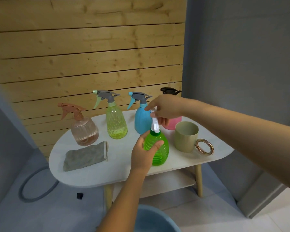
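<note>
A ribbed green spray bottle [158, 151] stands near the front of the white oval table [94, 174]. My left hand [143, 152] grips its body from the left side. My right hand [164, 108] holds the bottle's white spray head [155, 125] from above, its fingers curled round the top of it. The head sits at the bottle's neck; whether it is screwed on I cannot tell.
Behind stand a pinkish spray bottle [84, 129], a yellow-green one [115, 121], a blue one [141, 118] and a pink one with a black head [172, 123]. A beige mug with a ring handle [186, 136] stands right, a grey cloth [85, 156] left. A blue basin [154, 218] sits below.
</note>
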Demonstrator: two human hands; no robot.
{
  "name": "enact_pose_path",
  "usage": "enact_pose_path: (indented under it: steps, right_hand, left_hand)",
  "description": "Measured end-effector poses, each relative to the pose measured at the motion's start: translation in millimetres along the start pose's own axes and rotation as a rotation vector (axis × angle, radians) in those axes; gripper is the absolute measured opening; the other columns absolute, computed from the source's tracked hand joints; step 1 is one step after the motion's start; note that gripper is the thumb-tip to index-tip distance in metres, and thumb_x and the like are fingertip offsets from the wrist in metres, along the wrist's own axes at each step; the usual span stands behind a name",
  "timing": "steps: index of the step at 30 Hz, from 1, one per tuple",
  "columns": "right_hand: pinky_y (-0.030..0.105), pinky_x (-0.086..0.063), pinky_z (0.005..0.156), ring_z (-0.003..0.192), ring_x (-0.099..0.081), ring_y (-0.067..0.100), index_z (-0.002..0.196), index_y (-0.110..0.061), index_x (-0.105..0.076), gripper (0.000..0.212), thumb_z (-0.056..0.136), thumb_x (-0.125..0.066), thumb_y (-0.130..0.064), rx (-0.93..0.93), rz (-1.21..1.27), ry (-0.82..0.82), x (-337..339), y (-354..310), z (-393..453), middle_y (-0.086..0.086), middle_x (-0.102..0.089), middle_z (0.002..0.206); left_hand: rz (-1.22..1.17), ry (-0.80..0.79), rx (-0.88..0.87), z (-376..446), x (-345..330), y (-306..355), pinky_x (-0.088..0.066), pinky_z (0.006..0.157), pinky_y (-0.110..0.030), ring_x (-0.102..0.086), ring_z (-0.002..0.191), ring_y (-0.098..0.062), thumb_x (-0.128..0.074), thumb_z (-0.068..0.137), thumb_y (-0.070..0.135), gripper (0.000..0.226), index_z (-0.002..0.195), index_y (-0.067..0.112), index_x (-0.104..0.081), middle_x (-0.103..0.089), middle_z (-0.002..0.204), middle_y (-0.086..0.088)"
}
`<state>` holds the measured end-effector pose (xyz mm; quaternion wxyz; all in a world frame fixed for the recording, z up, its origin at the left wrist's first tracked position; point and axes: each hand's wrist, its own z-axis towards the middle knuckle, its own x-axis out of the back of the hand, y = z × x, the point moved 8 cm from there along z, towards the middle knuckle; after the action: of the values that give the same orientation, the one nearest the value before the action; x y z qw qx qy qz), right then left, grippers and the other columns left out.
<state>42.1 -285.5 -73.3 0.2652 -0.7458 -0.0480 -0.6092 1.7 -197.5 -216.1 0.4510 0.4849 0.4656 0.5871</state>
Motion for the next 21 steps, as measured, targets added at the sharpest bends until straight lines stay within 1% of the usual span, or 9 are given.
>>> enact_pose_path:
  steps: [3, 6, 8, 9, 12, 14, 16, 19, 21]
  right_hand:
    - [0.022, -0.035, 0.074, 0.093, -0.047, 0.014, 0.136, -0.031, -0.047, 0.056, 0.084, -0.067, -0.037, 0.107, -0.340, -0.036, 10.1, -2.7, -7.2, -0.004, -0.048, 0.103]
    - [0.029, -0.041, 0.085, 0.109, -0.044, 0.019, 0.113, -0.022, -0.067, 0.042, 0.077, -0.071, -0.043, 0.175, -0.431, 0.049, 13.8, -9.3, -5.3, 0.001, -0.051, 0.118]
    - [0.034, -0.047, 0.074, 0.094, -0.053, 0.019, 0.098, -0.016, -0.071, 0.043, 0.077, -0.068, -0.053, 0.122, -0.481, 0.111, 13.6, -8.4, -4.1, 0.000, -0.063, 0.101]
    - [0.032, -0.044, 0.066, 0.087, -0.053, 0.018, 0.097, -0.018, -0.070, 0.044, 0.077, -0.066, -0.056, 0.083, -0.458, 0.147, 14.5, -6.8, -4.6, -0.001, -0.062, 0.092]
    - [0.028, -0.045, 0.064, 0.086, -0.053, 0.013, 0.114, -0.029, -0.061, 0.035, 0.082, -0.064, -0.043, 0.025, -0.243, 0.176, 7.3, -3.7, -5.1, -0.002, -0.062, 0.101]
    - [0.023, -0.048, 0.051, 0.063, -0.062, 0.012, 0.115, -0.023, -0.061, 0.028, 0.088, -0.057, -0.028, -0.017, -0.076, 0.100, -4.1, -4.0, -1.2, 0.005, -0.069, 0.088]
    - [0.019, -0.049, 0.047, 0.042, -0.057, 0.011, 0.112, -0.015, -0.063, 0.024, 0.095, -0.051, -0.026, -0.065, 0.104, -0.040, -9.7, -3.0, -0.8, 0.007, -0.067, 0.067]
    - [0.019, -0.054, 0.061, 0.059, -0.063, 0.010, 0.124, -0.012, -0.057, 0.030, 0.098, -0.048, -0.022, -0.009, 0.256, -0.335, -8.9, -1.8, -13.9, 0.006, -0.067, 0.077]
    - [0.018, -0.053, 0.071, 0.068, -0.063, 0.006, 0.128, -0.017, -0.055, 0.035, 0.093, -0.056, -0.020, 0.074, 0.229, -0.401, -5.8, -1.7, -19.5, -0.001, -0.066, 0.082]
  left_hand:
    - [-0.008, -0.003, 0.004, -1.1, -1.0, 0.0, -0.045, 0.086, -0.024, -0.057, 0.105, -0.012, -0.075, 0.078, 0.034, 0.041, 0.111, 0.040, -0.051, -0.062, 0.109, 0.012]
    - [0.008, -0.005, 0.000, -1.3, -1.4, 1.6, -0.043, 0.086, -0.024, -0.055, 0.107, -0.011, -0.073, 0.079, 0.035, 0.043, 0.116, 0.035, -0.051, -0.060, 0.112, 0.012]
    - [0.020, -0.005, -0.003, -0.8, -1.3, 1.3, -0.044, 0.087, -0.026, -0.055, 0.109, -0.014, -0.072, 0.080, 0.037, 0.045, 0.120, 0.032, -0.052, -0.060, 0.115, 0.009]
    - [0.019, -0.003, -0.002, -0.1, -1.1, 0.3, -0.045, 0.088, -0.027, -0.055, 0.109, -0.015, -0.072, 0.079, 0.037, 0.044, 0.118, 0.034, -0.052, -0.061, 0.115, 0.008]
    - [0.012, -0.007, 0.003, -0.8, -2.5, 0.1, -0.044, 0.087, -0.024, -0.055, 0.109, -0.013, -0.073, 0.079, 0.033, 0.041, 0.114, 0.037, -0.051, -0.060, 0.116, 0.008]
    - [0.032, -0.012, -0.006, -0.7, -3.9, 0.6, -0.040, 0.079, -0.012, -0.053, 0.109, -0.012, -0.072, 0.081, 0.028, 0.043, 0.119, 0.032, -0.053, -0.059, 0.114, 0.009]
    - [0.036, -0.006, -0.011, -0.5, -3.1, 1.5, -0.037, 0.071, -0.004, -0.053, 0.107, -0.010, -0.074, 0.080, 0.028, 0.045, 0.120, 0.030, -0.055, -0.060, 0.112, 0.012]
    - [0.020, 0.006, -0.006, 1.6, -2.7, 0.2, -0.039, 0.071, -0.006, -0.055, 0.105, -0.011, -0.076, 0.076, 0.031, 0.042, 0.111, 0.036, -0.054, -0.062, 0.108, 0.011]
    - [0.026, 0.009, -0.004, 1.8, -3.2, -0.4, -0.039, 0.072, -0.006, -0.055, 0.105, -0.011, -0.076, 0.077, 0.031, 0.040, 0.109, 0.038, -0.052, -0.061, 0.108, 0.012]
